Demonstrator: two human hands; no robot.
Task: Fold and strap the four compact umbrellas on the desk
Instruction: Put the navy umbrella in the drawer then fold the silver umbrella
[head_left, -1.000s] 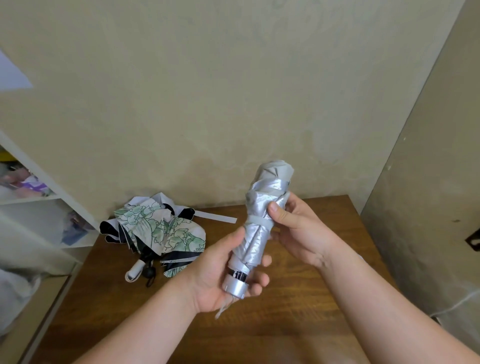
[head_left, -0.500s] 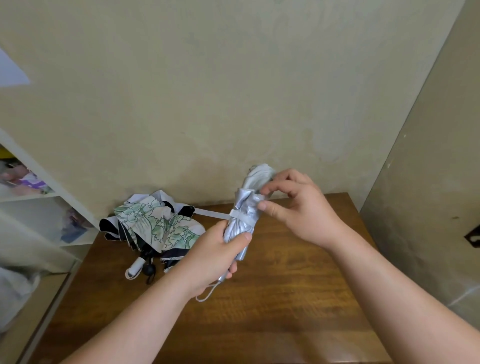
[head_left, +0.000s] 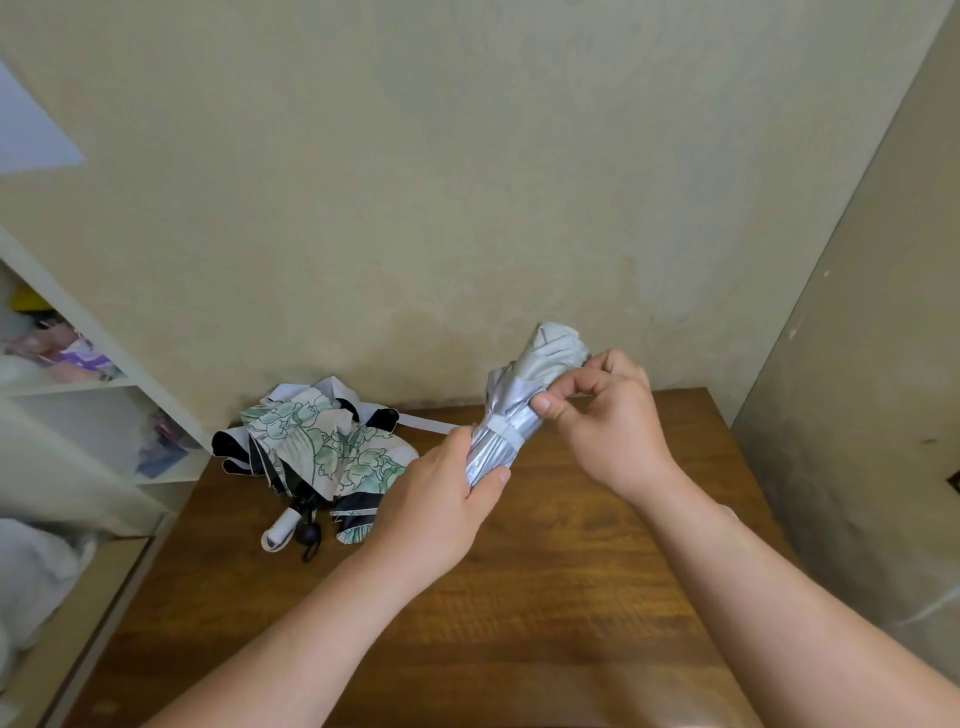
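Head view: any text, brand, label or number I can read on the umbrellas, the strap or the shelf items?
No text is legible in this view.
silver umbrella and its strap: plain, no print showing.
floral umbrella: leaf pattern only, no words; its white handle shows no marking.
shelf items at left: too blurred to read.

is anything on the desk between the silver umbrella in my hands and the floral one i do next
Nothing visible. The silver umbrella is held above the desk in both hands; the bare wood between it and the floral umbrella, to its left, holds only that umbrella's own white strap.
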